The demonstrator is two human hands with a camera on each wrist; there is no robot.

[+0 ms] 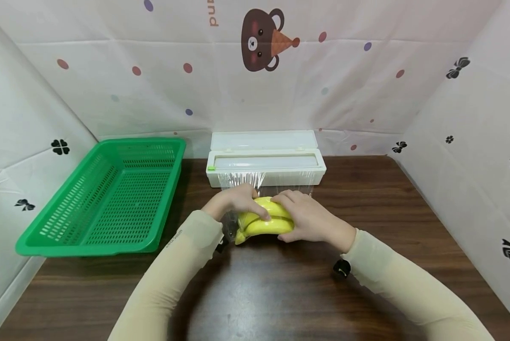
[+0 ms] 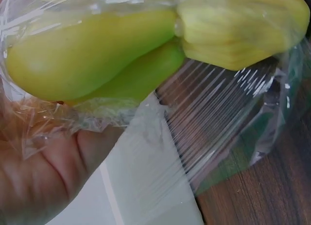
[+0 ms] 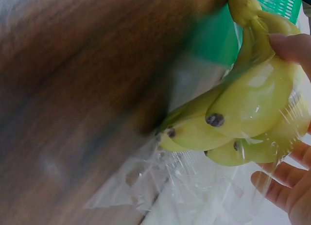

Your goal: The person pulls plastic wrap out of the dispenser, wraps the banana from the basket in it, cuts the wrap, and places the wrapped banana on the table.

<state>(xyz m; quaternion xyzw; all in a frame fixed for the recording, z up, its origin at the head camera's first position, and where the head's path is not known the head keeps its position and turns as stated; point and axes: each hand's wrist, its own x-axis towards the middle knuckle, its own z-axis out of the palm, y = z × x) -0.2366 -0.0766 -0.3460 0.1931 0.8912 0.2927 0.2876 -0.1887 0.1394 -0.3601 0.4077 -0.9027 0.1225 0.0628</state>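
Note:
A bunch of yellow bananas point(image 1: 268, 226) lies across the front of the cling film dispenser, its stem end to the left. Clear cling film point(image 2: 218, 118) wraps over it and stretches in creases towards the dispenser. My left hand point(image 1: 237, 199) grips the bunch from the left, thumb laid over the top. Around the right end of the bunch, my right hand point(image 1: 310, 218) holds on, fingers on the far side and thumb on the near side. Dark tips of the bananas point(image 3: 248, 98) show through the film in the right wrist view.
Behind the bananas stands the white cling film dispenser point(image 1: 276, 179), lid raised, with a green slider at its left end. A green perforated basket point(image 1: 169, 208) sits at the left on the dark wooden table point(image 1: 272, 289). Printed sheets point(image 1: 152, 99) enclose the back and sides.

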